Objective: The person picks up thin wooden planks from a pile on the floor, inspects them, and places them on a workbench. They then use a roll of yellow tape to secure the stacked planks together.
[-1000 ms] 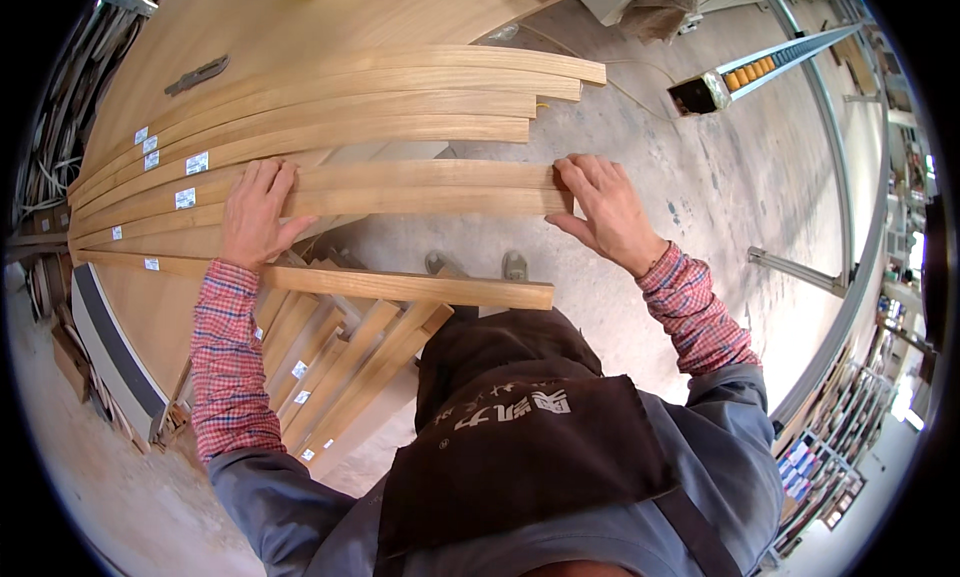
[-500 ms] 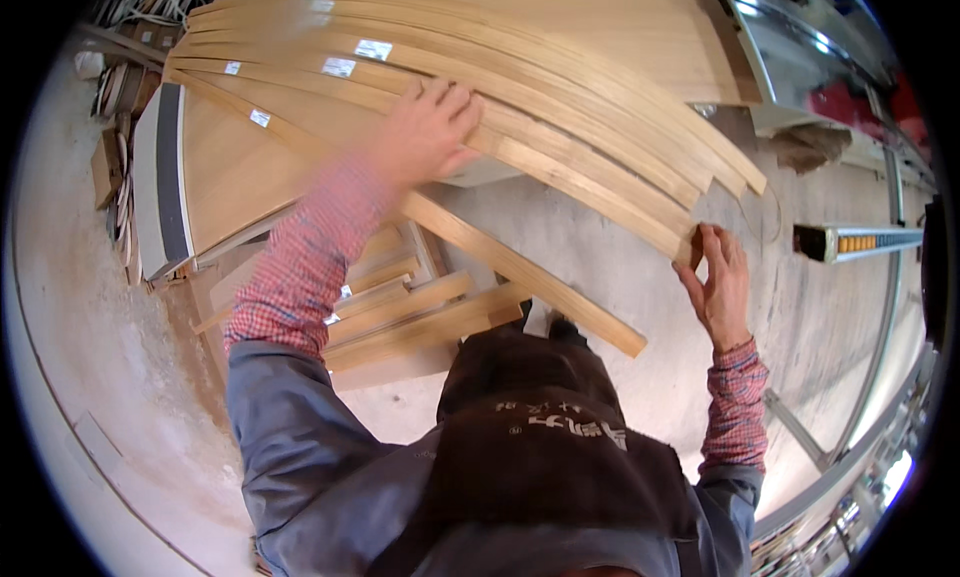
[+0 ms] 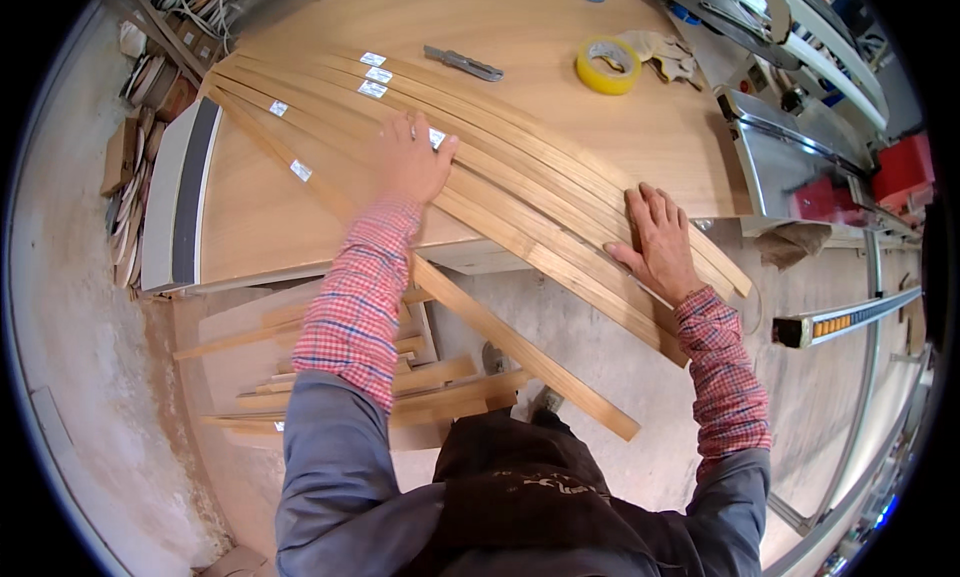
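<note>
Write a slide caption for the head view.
Left hand and right hand rest on long wooden strips overhanging a table, with a knife and yellow tape lying beyond.

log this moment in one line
left hand: on long tan wooden strips | right hand: on strips, farther right | brown wooden tabletop: grey metal utility knife, round yellow tape roll

Wore gray-blue top [image 3: 335, 467] w/ red, wht. & blue checked sleeve covers [image 3: 350, 297]; dk. brown apron [image 3: 520, 447] had wht. lettering [image 3: 545, 484] on front.
</note>
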`<move>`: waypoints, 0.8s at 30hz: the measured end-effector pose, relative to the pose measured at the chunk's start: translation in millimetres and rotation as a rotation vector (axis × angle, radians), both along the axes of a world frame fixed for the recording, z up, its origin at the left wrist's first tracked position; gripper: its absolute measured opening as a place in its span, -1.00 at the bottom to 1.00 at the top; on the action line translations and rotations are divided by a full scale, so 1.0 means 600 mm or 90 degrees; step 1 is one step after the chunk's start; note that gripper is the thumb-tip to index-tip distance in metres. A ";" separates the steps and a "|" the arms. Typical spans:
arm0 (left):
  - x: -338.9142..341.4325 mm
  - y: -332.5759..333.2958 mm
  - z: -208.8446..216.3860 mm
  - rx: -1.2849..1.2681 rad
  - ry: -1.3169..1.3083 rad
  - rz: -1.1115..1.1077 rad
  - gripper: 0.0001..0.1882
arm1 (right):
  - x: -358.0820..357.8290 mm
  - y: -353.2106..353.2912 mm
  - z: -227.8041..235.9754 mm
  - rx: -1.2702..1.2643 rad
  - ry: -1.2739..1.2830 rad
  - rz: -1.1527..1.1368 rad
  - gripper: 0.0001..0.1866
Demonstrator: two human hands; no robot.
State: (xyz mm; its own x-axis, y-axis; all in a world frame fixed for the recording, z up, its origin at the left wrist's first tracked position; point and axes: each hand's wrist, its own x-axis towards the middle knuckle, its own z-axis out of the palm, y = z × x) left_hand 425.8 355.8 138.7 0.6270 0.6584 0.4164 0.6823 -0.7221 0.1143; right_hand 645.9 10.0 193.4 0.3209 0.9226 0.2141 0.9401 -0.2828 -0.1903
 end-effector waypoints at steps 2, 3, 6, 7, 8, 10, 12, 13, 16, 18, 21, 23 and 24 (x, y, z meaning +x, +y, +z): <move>0.008 -0.004 0.000 -0.026 0.024 0.029 -0.25 | 0.003 0.013 -0.018 -0.018 -0.047 -0.003 -0.19; 0.007 -0.002 -0.006 -0.021 0.018 0.026 -0.26 | 0.003 0.013 -0.020 -0.019 -0.031 -0.005 -0.19; 0.012 0.008 -0.015 -0.017 0.006 0.018 -0.27 | 0.005 0.018 -0.020 -0.018 -0.004 -0.013 -0.19; 0.015 0.008 -0.011 -0.025 0.006 0.017 -0.27 | 0.004 0.017 -0.020 -0.015 -0.007 -0.015 -0.19; 0.020 0.009 -0.009 -0.033 0.007 0.017 -0.28 | 0.005 0.018 -0.021 -0.012 -0.010 -0.017 -0.19; 0.033 0.014 -0.009 -0.040 -0.003 0.015 -0.28 | 0.009 0.020 -0.017 -0.015 -0.007 -0.023 -0.19; 0.049 0.020 -0.009 -0.045 -0.012 0.014 -0.29 | 0.021 0.026 -0.016 -0.014 -0.007 -0.024 -0.19; 0.059 0.023 -0.008 -0.046 -0.015 0.013 -0.29 | 0.030 0.028 -0.018 -0.013 -0.009 -0.023 -0.19; 0.080 0.030 -0.006 -0.048 -0.023 0.025 -0.28 | 0.059 0.037 -0.020 -0.012 -0.011 -0.014 -0.20; 0.091 0.035 -0.008 -0.051 -0.040 0.030 -0.26 | 0.076 0.047 -0.019 -0.014 -0.011 -0.012 -0.20; 0.092 0.039 -0.003 -0.132 -0.044 0.036 -0.23 | 0.093 0.055 -0.027 -0.015 0.013 0.006 -0.21; 0.107 0.046 -0.030 -0.069 -0.117 0.048 -0.21 | 0.134 0.046 -0.061 0.036 0.000 0.045 -0.22; 0.121 0.046 -0.037 -0.062 -0.115 0.085 -0.20 | 0.148 0.048 -0.061 0.027 0.025 0.049 -0.23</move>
State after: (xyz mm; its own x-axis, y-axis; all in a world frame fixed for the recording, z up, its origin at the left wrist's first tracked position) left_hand 498.4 383.2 116.8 0.4524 0.7728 0.4451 0.7332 -0.6065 0.3077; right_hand 734.9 38.6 156.5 0.2579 0.9353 0.2421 0.9505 -0.2007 -0.2372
